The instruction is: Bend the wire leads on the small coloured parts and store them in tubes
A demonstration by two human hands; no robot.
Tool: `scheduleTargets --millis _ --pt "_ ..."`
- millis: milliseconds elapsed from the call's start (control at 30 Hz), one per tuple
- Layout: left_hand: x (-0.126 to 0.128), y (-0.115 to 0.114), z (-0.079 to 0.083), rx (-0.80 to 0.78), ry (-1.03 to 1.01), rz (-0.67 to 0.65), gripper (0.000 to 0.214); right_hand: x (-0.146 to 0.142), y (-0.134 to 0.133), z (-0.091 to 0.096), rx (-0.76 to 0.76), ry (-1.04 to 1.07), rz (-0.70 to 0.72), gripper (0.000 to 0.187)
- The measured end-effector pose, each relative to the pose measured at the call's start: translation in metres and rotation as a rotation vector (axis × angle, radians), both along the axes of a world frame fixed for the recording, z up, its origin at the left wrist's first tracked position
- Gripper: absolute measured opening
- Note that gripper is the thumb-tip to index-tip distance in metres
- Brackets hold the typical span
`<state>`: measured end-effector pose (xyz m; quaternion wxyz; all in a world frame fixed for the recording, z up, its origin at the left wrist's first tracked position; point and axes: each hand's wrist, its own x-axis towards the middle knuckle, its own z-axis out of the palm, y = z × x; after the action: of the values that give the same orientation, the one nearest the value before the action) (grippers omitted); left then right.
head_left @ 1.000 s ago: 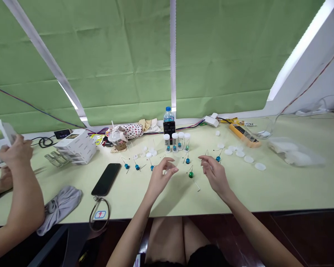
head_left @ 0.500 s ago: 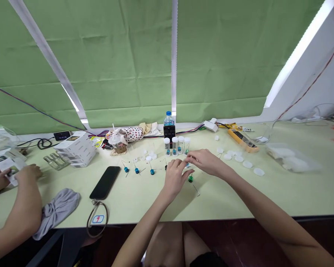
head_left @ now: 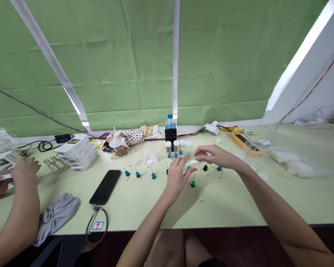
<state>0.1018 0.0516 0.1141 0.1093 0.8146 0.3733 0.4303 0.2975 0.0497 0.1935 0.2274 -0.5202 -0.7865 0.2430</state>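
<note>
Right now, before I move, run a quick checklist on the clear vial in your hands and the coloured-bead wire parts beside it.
Clear vial held between left hand and right hand: ok.
Cap on that vial: cannot tell.
Green-beaded wire part apart from left hand: ok.
Black-beaded wire part untouched by right hand: cannot tell.
Four white-capped vials upright in their row: ok.
Co-worker's hand well away at far left: ok.

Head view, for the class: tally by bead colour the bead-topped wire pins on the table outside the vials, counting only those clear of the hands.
Blue-bead pins: 4
Green-bead pins: 1
Black-bead pins: 1
Total: 6
Too hidden to judge, left out: 2
</note>
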Motion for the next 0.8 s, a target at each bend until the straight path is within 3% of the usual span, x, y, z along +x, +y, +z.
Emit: scheduleTargets --millis 100,167,267,367,467,533,800 --pt "-0.005 0.003 0.002 0.136 -0.062 0.027 0.064 0.033 0.026 0.008 0.154 -0.060 -0.153 0.040" --pt "-0.010 0.004 0.000 0.224 -0.109 0.033 0.059 0.057 0.053 0.005 0.216 -0.192 -0.318 0.039" --pt "-0.018 0.005 -0.004 0.292 -0.153 0.035 0.044 0.078 0.097 -0.016 0.172 -0.411 -0.360 0.032" --pt "-0.024 0.006 -0.008 0.304 -0.146 0.044 0.037 0.076 0.128 -0.046 0.119 -0.510 -0.291 0.027" --pt "-0.030 0.007 -0.011 0.303 -0.124 0.058 0.034 0.068 0.140 -0.066 0.105 -0.515 -0.248 0.031" --pt "-0.033 0.008 -0.013 0.306 -0.120 0.065 0.033 0.069 0.143 -0.069 0.111 -0.511 -0.245 0.040" --pt "-0.039 0.007 -0.015 0.392 -0.161 0.074 0.036 0.096 0.141 -0.048 0.118 -0.578 -0.537 0.069"
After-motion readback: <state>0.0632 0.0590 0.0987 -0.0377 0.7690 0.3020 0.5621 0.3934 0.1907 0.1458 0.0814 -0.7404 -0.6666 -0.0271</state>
